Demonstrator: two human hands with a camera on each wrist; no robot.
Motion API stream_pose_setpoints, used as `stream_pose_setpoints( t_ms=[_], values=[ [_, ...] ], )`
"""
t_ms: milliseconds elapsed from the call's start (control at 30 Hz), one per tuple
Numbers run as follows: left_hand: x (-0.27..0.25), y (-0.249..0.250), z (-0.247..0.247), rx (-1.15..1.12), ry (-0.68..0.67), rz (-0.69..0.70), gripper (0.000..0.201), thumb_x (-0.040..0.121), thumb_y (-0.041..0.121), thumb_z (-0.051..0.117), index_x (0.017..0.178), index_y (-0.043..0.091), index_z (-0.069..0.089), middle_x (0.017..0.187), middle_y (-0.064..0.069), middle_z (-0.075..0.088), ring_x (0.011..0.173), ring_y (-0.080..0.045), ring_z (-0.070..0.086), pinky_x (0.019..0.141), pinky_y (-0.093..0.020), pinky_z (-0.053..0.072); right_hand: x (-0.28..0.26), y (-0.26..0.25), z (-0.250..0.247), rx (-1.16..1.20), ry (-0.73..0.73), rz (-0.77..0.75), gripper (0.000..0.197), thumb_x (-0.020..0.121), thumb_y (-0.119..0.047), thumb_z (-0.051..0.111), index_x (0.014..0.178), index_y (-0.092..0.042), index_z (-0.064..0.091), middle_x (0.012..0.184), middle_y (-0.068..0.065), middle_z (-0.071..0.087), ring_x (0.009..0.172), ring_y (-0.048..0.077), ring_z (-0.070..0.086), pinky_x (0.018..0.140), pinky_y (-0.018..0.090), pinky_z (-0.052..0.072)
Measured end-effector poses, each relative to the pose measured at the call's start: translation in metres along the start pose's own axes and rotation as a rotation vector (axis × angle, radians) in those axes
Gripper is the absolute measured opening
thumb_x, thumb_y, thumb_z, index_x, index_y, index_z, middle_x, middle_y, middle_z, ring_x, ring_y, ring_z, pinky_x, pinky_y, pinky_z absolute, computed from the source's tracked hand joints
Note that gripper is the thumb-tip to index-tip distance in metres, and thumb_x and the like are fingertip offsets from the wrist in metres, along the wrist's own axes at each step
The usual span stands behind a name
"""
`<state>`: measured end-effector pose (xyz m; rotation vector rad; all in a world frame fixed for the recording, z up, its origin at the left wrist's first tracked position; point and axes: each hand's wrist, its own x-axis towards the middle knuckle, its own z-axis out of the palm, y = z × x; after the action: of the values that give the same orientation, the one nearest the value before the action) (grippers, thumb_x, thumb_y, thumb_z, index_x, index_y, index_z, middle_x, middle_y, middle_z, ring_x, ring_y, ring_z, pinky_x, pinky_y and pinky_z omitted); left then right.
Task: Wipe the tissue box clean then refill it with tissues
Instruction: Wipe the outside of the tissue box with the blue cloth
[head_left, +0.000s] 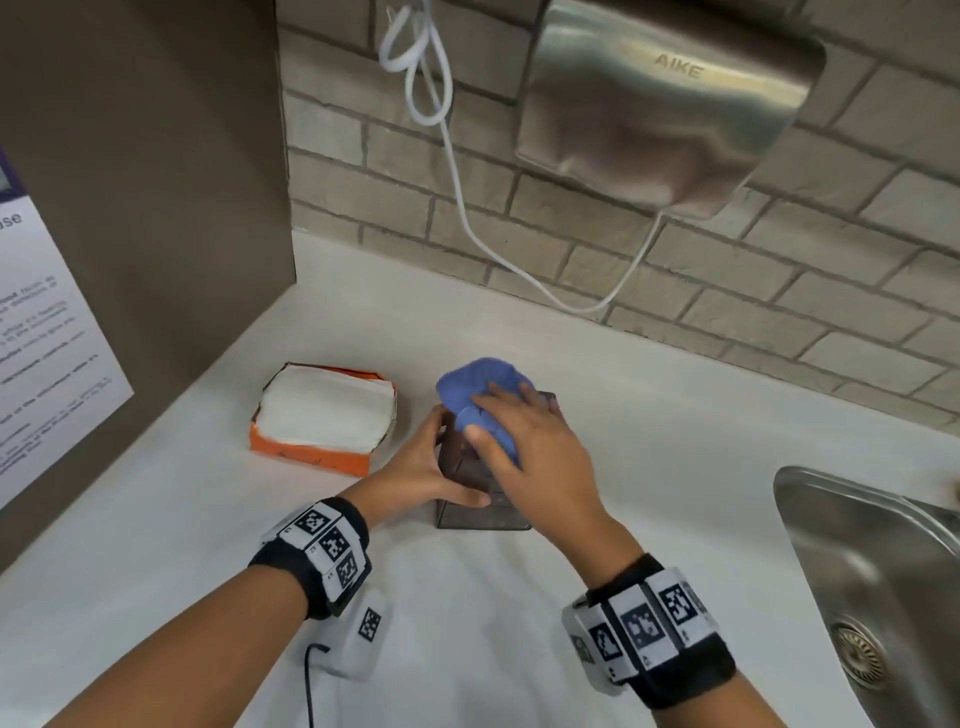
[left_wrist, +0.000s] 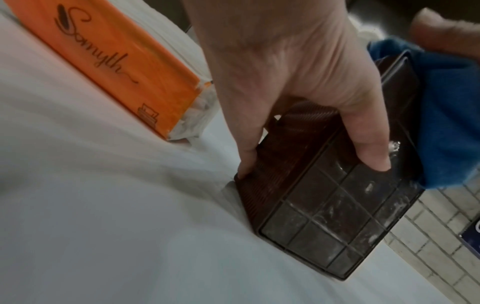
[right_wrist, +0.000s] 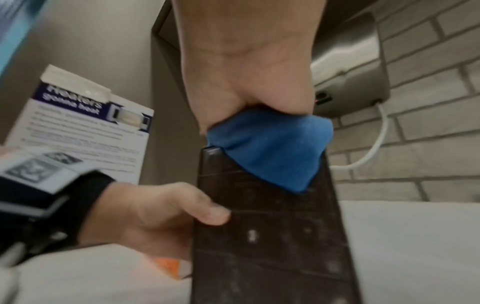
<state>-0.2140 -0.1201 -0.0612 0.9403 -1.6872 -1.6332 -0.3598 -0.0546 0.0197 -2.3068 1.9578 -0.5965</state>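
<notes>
A dark brown plastic tissue box stands on end on the white counter, its gridded face dusty with white smears. My left hand grips its left side, fingers along the ribbed wall and the thumb on the gridded face. My right hand holds a bunched blue cloth against the box's upper end. An opened orange pack of white tissues lies just left of the box.
A steel sink is sunk into the counter at the right. On the brick wall hang a metal hand dryer and its looping white cable. A printed notice is on the left panel. A small white tagged device lies near me.
</notes>
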Motion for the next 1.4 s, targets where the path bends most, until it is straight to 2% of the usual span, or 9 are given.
stream_pose_setpoints(
  t_ms=[133,233,367,467,667,867,1033,1233,1400],
  values=[
    [0.0,-0.001,0.001,0.005,0.02,-0.013,0.095,0.06,0.003,0.091,0.137,0.025,0.039,0.131,0.01,0.055,0.114,0.012,0.053,0.093,-0.014,0.049,-0.005,0.015,-0.012,0.283,-0.037,0.055,0.028,0.094,-0.045,0.047,0.116,-0.038,0.062,0.128,-0.015,0.061,0.123,0.0,0.049,0.104,0.019,0.036],
    [0.004,-0.001,0.003,-0.016,0.025,-0.002,0.106,0.057,-0.001,0.091,0.14,0.027,0.031,0.133,0.01,0.05,0.115,0.012,0.049,0.082,-0.006,0.047,-0.01,0.037,-0.026,0.467,0.098,0.267,0.023,0.093,-0.038,0.052,0.105,-0.029,0.069,0.1,-0.01,0.07,0.104,0.01,0.064,0.085,0.011,0.046],
    [0.002,-0.002,-0.001,-0.026,0.019,-0.012,0.096,0.058,0.0,0.09,0.136,0.024,0.041,0.13,0.008,0.055,0.119,0.002,0.053,0.095,-0.023,0.051,0.001,-0.002,-0.005,0.049,0.071,0.155,0.036,0.095,-0.047,0.042,0.119,-0.03,0.063,0.13,-0.006,0.061,0.121,0.017,0.053,0.093,0.027,0.042],
    [0.001,-0.003,-0.002,0.022,0.03,0.009,0.077,0.06,0.004,0.09,0.126,0.019,0.053,0.121,0.008,0.063,0.114,0.0,0.058,0.094,-0.021,0.048,0.005,-0.021,0.001,0.078,0.057,0.035,0.032,0.094,-0.047,0.044,0.114,-0.032,0.064,0.131,-0.007,0.06,0.124,0.013,0.049,0.101,0.028,0.037],
    [0.008,-0.003,-0.001,-0.006,0.033,-0.011,0.109,0.052,0.005,0.094,0.137,0.034,0.032,0.131,0.009,0.051,0.122,0.001,0.049,0.088,-0.015,0.051,-0.008,0.046,-0.023,0.471,0.143,0.4,0.039,0.091,-0.045,0.051,0.112,-0.018,0.068,0.102,-0.002,0.07,0.098,0.011,0.063,0.081,0.018,0.044],
    [0.005,-0.007,-0.007,-0.016,-0.003,0.0,0.111,0.054,0.008,0.093,0.143,0.028,0.03,0.136,0.005,0.051,0.126,-0.007,0.051,0.097,-0.028,0.052,0.001,-0.001,-0.002,-0.083,0.049,0.061,0.052,0.083,-0.064,0.041,0.118,-0.03,0.06,0.136,-0.003,0.055,0.129,0.021,0.045,0.106,0.036,0.038],
    [0.011,-0.007,-0.002,0.005,0.026,0.003,0.114,0.047,0.015,0.096,0.141,0.028,0.034,0.134,0.006,0.051,0.125,-0.007,0.051,0.094,-0.026,0.052,-0.01,0.033,-0.022,0.352,0.064,0.185,0.026,0.094,-0.041,0.05,0.113,-0.031,0.064,0.131,-0.01,0.059,0.12,0.0,0.049,0.098,0.025,0.043],
    [0.003,-0.002,-0.006,0.065,0.0,0.014,0.084,0.047,0.026,0.089,0.122,0.025,0.053,0.116,0.016,0.064,0.11,0.007,0.057,0.088,-0.014,0.046,0.003,-0.02,0.012,0.042,0.151,0.01,0.037,0.091,-0.044,0.046,0.108,-0.022,0.07,0.122,0.0,0.067,0.117,0.018,0.057,0.099,0.03,0.042],
    [0.005,-0.005,-0.004,0.02,0.031,0.006,0.107,0.048,0.016,0.096,0.136,0.032,0.037,0.132,0.013,0.053,0.123,0.001,0.051,0.092,-0.016,0.049,-0.01,0.022,-0.005,0.264,0.243,0.216,0.021,0.093,-0.038,0.053,0.099,-0.028,0.071,0.114,-0.007,0.069,0.106,0.009,0.06,0.078,0.004,0.036]
  ],
)
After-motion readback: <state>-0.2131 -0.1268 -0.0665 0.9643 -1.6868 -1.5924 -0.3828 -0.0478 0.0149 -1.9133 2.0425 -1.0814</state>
